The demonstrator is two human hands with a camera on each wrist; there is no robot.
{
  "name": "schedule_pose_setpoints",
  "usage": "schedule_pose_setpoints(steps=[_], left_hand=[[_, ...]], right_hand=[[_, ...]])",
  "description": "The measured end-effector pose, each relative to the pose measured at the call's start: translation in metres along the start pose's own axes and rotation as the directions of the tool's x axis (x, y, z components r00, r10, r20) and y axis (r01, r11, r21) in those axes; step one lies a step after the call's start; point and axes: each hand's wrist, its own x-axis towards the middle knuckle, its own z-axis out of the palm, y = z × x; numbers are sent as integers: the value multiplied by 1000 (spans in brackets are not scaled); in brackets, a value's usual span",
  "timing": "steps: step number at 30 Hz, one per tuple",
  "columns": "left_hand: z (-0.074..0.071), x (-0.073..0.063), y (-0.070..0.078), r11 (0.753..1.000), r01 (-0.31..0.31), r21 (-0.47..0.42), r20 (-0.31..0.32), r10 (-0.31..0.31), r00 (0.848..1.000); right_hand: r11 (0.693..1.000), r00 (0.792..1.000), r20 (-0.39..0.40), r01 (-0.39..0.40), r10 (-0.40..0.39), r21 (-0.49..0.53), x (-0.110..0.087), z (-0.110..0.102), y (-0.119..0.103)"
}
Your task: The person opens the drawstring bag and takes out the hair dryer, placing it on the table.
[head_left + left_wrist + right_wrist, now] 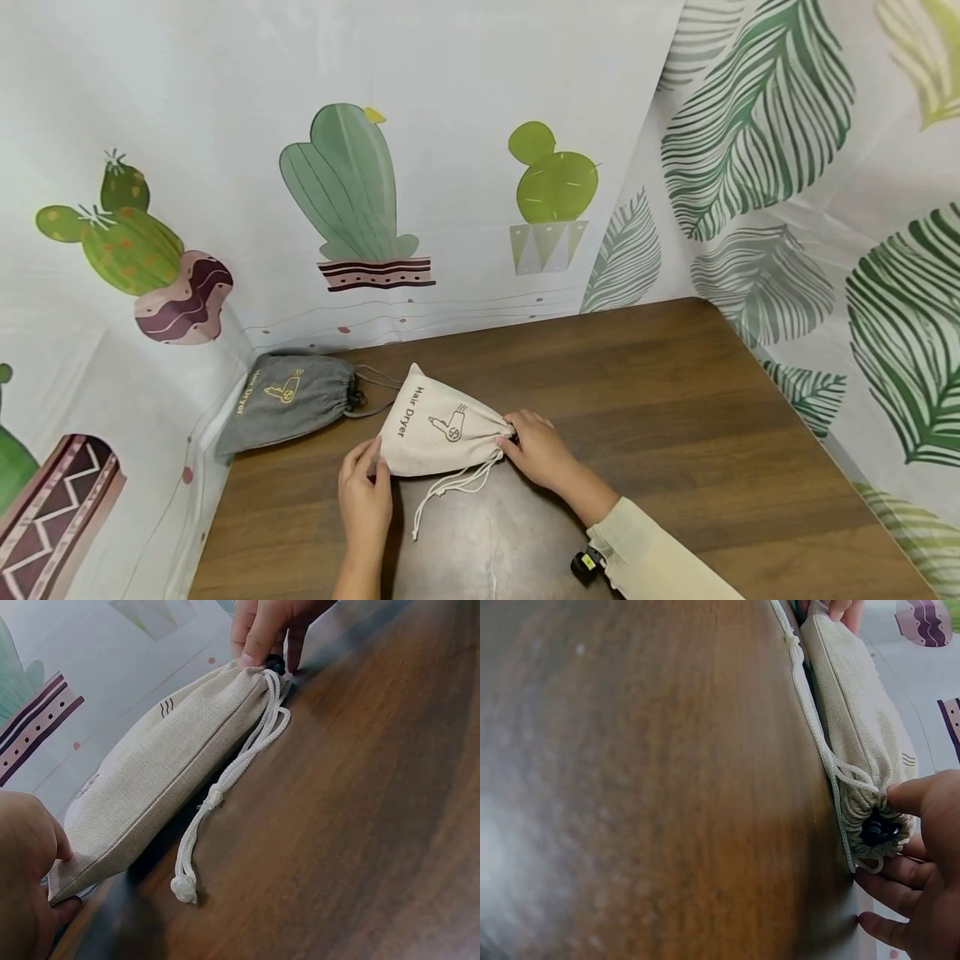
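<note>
A cream drawstring bag [442, 429] printed "Hair Dryer" lies on the wooden table, slightly raised at its edge. My left hand [364, 496] pinches its flat bottom corner, one finger above and one below, as the left wrist view shows. At the other end, my right hand [536, 450] grips the gathered mouth [877, 825], thumb on the cloth and fingers around the far side. Something black shows inside the puckered opening. The white cord [214, 799] hangs loose from the mouth, knotted, and trails over the table toward me.
A grey drawstring bag [300, 404], also printed "Hair Dryer", lies at the table's left back corner, its cord reaching toward the cream bag. Cloth with cactus and leaf prints [465, 167] hangs behind the table [675, 400] and along its sides.
</note>
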Motion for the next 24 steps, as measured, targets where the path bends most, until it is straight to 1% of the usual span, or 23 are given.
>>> schedule_pose_setpoints(steps=[8, 16, 24], left_hand=[[5, 8, 0, 1000, 4, 5, 33, -4, 999], [9, 19, 3, 999, 38, 26, 64, -39, 997], [16, 27, 3, 998, 57, -10, 74, -56, 996]], right_hand=[[1000, 1000, -8, -14, 14, -1, -2, 0, 1], [1000, 999, -35, -5, 5, -10, -6, 1, 1], [1000, 999, -50, -4, 3, -26, -10, 1, 1]])
